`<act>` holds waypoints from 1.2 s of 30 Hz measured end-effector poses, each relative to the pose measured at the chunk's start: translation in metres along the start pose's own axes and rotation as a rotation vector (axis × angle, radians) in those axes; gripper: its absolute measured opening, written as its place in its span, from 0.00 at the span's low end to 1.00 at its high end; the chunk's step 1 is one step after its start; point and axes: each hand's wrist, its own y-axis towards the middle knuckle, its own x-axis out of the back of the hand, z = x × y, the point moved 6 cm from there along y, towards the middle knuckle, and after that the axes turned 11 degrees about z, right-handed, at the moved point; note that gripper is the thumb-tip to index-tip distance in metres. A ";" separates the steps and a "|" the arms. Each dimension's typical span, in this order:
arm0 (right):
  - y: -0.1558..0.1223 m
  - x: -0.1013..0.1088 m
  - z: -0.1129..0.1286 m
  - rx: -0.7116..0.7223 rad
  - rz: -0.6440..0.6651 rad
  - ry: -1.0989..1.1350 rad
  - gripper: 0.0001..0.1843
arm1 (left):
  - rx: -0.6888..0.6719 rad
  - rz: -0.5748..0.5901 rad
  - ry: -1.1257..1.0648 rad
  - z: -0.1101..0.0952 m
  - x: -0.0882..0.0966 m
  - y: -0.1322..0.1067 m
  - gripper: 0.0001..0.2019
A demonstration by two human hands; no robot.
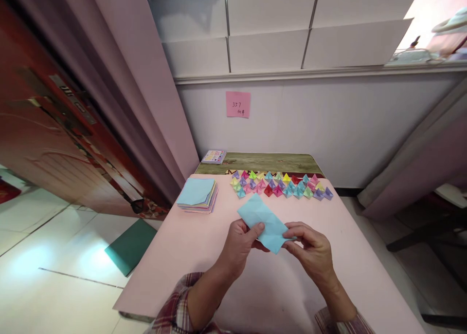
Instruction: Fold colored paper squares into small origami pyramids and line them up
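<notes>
A light blue sheet of origami paper (268,222), marked with creases, is held between my two hands above the table. My left hand (242,239) grips its left side, thumb on top and fingers underneath. At the right corner, my right hand (310,246) pinches the paper between thumb and fingers. Beyond the hands, several small folded paper boats (277,185) in many colours stand in rows. To the left lies a stack of coloured paper (198,195) with a light blue sheet on top.
The table (175,261) has a pale pink cover. A small printed packet (214,157) lies on the green wood-patterned surface (270,161) at the back. A pink note (238,104) is stuck to the wall. On the floor at left lies a dark green board (131,246).
</notes>
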 end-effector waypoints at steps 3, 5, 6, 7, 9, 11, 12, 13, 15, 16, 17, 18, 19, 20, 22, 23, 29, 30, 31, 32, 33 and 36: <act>0.002 -0.007 0.005 0.016 0.064 -0.033 0.11 | 0.004 0.007 -0.019 0.001 -0.003 0.000 0.16; 0.003 -0.009 0.009 0.036 0.089 -0.072 0.09 | 0.008 0.013 -0.030 0.001 -0.005 0.000 0.17; 0.003 -0.009 0.010 0.034 0.080 -0.077 0.07 | 0.006 0.014 -0.030 0.001 -0.006 0.000 0.17; 0.003 -0.008 0.010 0.020 0.060 -0.071 0.05 | 0.003 0.014 -0.029 0.001 -0.006 0.000 0.17; 0.001 -0.007 0.007 -0.045 -0.009 -0.028 0.01 | -0.005 0.011 -0.024 0.000 -0.007 0.000 0.18; -0.003 -0.007 0.002 -0.144 -0.097 0.046 0.06 | -0.011 0.004 -0.032 -0.001 -0.008 0.000 0.19; -0.005 -0.008 -0.001 -0.199 -0.140 0.088 0.07 | -0.012 0.004 -0.041 -0.001 -0.008 0.000 0.20; -0.006 -0.010 -0.003 -0.251 -0.175 0.127 0.09 | -0.012 0.005 -0.053 0.000 -0.008 0.000 0.21; -0.009 -0.014 -0.004 -0.334 -0.221 0.188 0.11 | -0.018 0.017 -0.066 0.000 -0.009 0.000 0.21; -0.010 -0.016 -0.004 -0.362 -0.233 0.211 0.13 | -0.022 0.027 -0.057 0.000 -0.010 0.000 0.21; -0.010 -0.018 -0.003 -0.381 -0.243 0.231 0.14 | -0.027 0.035 -0.039 0.000 -0.010 0.000 0.19; -0.010 -0.019 -0.003 -0.393 -0.251 0.248 0.14 | -0.033 0.039 -0.015 0.000 -0.011 0.000 0.18; -0.010 -0.019 -0.002 -0.401 -0.261 0.263 0.15 | -0.039 0.038 0.010 0.000 -0.011 0.000 0.17; -0.010 -0.019 -0.001 -0.404 -0.272 0.274 0.16 | -0.043 0.034 0.030 0.001 -0.010 0.000 0.16; -0.010 -0.019 0.000 -0.404 -0.280 0.294 0.17 | -0.042 0.018 0.044 0.003 -0.009 0.000 0.16; -0.011 -0.019 0.000 -0.402 -0.277 0.303 0.19 | -0.038 0.013 0.042 0.004 -0.008 0.000 0.15; -0.006 -0.028 -0.005 -0.467 -0.025 0.369 0.21 | -0.041 -0.001 0.059 0.002 0.002 0.003 0.15; -0.004 -0.031 -0.005 -0.474 0.041 0.387 0.21 | -0.040 0.020 0.089 0.001 0.003 0.003 0.15; -0.002 -0.033 -0.005 -0.476 0.094 0.409 0.20 | -0.032 0.055 0.126 0.000 0.003 0.004 0.14; 0.000 -0.036 -0.005 -0.476 0.131 0.437 0.20 | -0.021 0.097 0.164 0.000 0.002 0.005 0.14; 0.002 -0.038 -0.005 -0.479 0.152 0.466 0.20 | -0.012 0.137 0.194 0.001 0.002 0.005 0.13; 0.005 -0.043 -0.007 -0.505 0.119 0.519 0.19 | -0.010 0.186 0.191 0.003 0.001 0.006 0.13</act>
